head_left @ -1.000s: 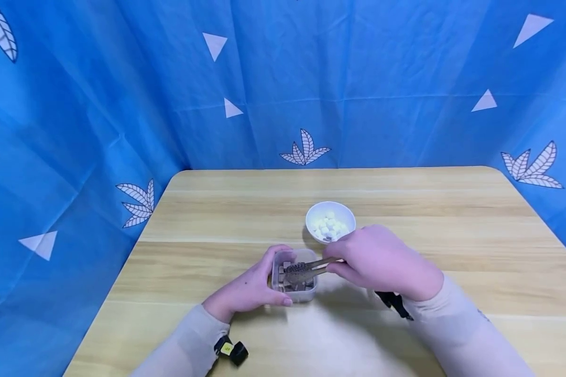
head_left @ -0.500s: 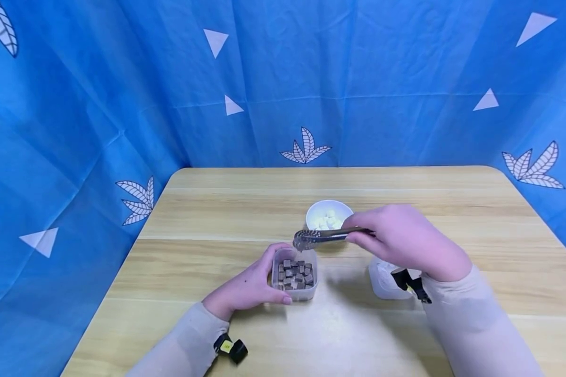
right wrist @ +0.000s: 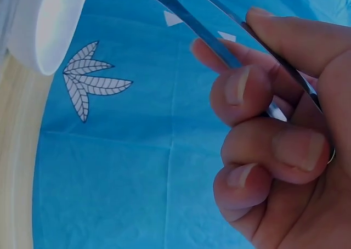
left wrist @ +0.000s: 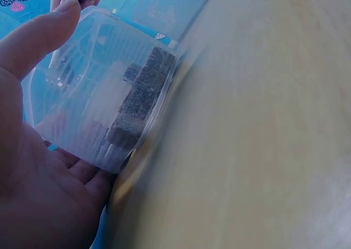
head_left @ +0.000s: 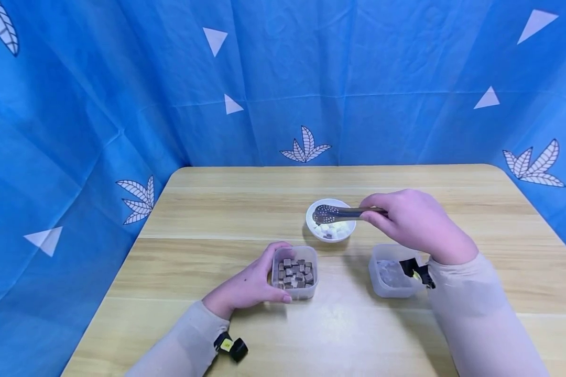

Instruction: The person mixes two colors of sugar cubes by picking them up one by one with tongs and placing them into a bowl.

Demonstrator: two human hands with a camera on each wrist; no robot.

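My left hand (head_left: 247,285) holds the side of a clear plastic container (head_left: 309,293), thumb at the near side and fingers round the far side. Several dark brown cubes (head_left: 294,273) lie in it; the left wrist view shows the cubes (left wrist: 140,98) through its wall. My right hand (head_left: 417,222) grips metal tongs (head_left: 346,213) between thumb and fingers. Their perforated heads are over a white bowl (head_left: 312,230) that holds several white cubes (head_left: 337,230) and a brownish one near the front. In the right wrist view the arms of the tongs (right wrist: 211,40) stand apart.
A second clear plastic container (head_left: 379,285), with clear pieces inside, stands right of the first, under my right wrist. All of them stand on a wooden table (head_left: 231,209). A blue patterned curtain (head_left: 273,78) hangs behind the table and along its left.
The tongs have risen out of the brown-cube container and moved up and right to above the white bowl. My right arm's move uncovers the second container. My left hand has stayed put.
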